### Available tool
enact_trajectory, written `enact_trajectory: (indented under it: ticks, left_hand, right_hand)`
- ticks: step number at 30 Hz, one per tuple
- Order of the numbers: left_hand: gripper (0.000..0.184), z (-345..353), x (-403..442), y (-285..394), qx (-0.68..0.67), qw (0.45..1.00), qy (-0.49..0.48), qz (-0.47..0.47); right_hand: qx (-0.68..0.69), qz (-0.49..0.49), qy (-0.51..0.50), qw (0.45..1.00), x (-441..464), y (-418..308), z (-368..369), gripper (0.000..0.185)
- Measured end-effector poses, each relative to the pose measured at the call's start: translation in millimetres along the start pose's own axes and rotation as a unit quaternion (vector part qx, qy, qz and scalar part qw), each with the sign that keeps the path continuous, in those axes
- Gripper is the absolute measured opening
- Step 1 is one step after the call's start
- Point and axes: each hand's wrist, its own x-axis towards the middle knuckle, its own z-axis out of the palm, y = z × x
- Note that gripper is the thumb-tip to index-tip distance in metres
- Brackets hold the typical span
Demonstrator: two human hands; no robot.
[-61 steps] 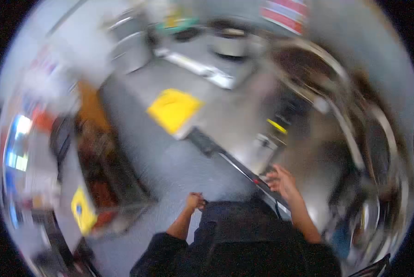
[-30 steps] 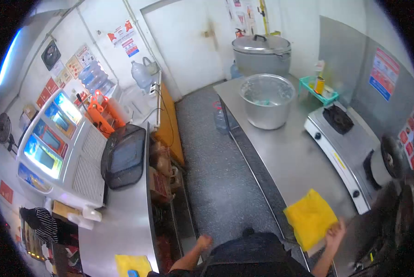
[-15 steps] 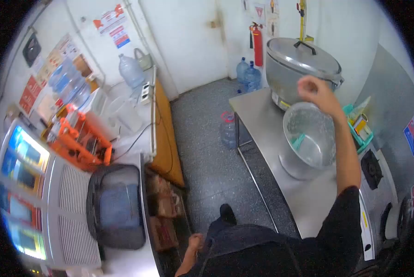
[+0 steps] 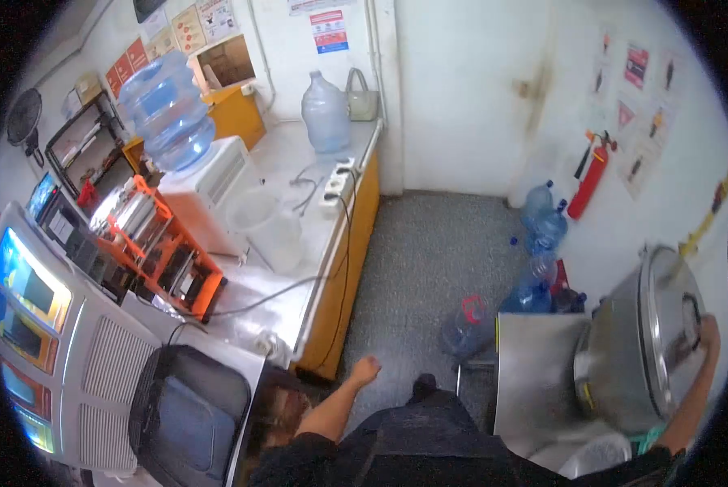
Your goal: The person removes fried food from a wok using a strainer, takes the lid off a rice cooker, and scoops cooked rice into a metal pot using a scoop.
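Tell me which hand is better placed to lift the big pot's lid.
Probably the right hand: it is already at the lid handle, though whether its fingers have closed is unclear. The left hand is well away, in front of the body, with the floor behind it.

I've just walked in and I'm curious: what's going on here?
A person is at a big metal pot with its lid on. Their right hand is at the lid's black handle; whether the fingers are closed round it is too small to tell. The left hand is held low over the floor, loosely curled, with nothing visible in it. The pot stands on a metal table, with an open metal bowl nearer the person.
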Motion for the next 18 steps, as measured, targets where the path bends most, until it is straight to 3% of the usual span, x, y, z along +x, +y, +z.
enact_trajectory:
  ticks: [1,3,5,6,8,9,12,14,15,16,17,18]
  left_hand:
    - [0.028,-1,11,3,0.02,0.998,0.012,-0.059]
    - [0.025,6,38,-24,0.078,0.993,-0.029,-0.085]
    - [0.024,13,56,-60,0.172,0.973,-0.138,-0.073]
    - [0.024,12,67,-74,0.21,0.954,-0.199,-0.073]
    - [0.025,21,101,-110,0.199,0.916,-0.312,-0.155]
    - [0.025,2,103,-93,0.258,0.907,-0.315,-0.109]
    - [0.024,-16,152,-32,0.314,0.883,-0.347,-0.023]
    - [0.023,-19,200,4,0.343,0.863,-0.37,0.031]
    - [0.023,-22,226,20,0.368,0.843,-0.385,0.075]
    - [0.022,-25,253,37,0.406,0.807,-0.404,0.139]
    - [0.022,-26,282,57,0.471,0.738,-0.418,0.242]
    - [0.022,-28,310,78,0.506,0.684,-0.422,0.314]
  right_hand:
    - [-0.026,0.016,-0.044,0.999,-31,-37,-31,0.038]
    - [-0.016,0.035,-0.091,0.995,-52,-83,-64,0.037]
    - [0.105,-0.067,-0.008,0.992,-42,-90,-64,0.045]
    - [0.174,0.035,0.062,0.982,1,-14,1,0.044]
    - [-0.01,-0.033,0.015,0.999,-6,-6,-2,0.03]
    - [-0.097,-0.072,0.001,0.993,-14,-26,-19,0.028]
    - [0.121,0.133,-0.085,0.98,-69,-156,-119,0.014]
    - [0.091,0.116,-0.069,0.987,-76,-149,-127,0.018]
    - [0.138,0.185,-0.033,0.972,-77,-163,-132,0.019]
    - [0.177,0.252,0.004,0.951,-79,-177,-148,0.02]
    - [0.024,0.231,-0.016,0.973,-76,-179,-158,0.036]
    - [0.131,0.244,0.08,0.958,-71,-158,-160,0.039]
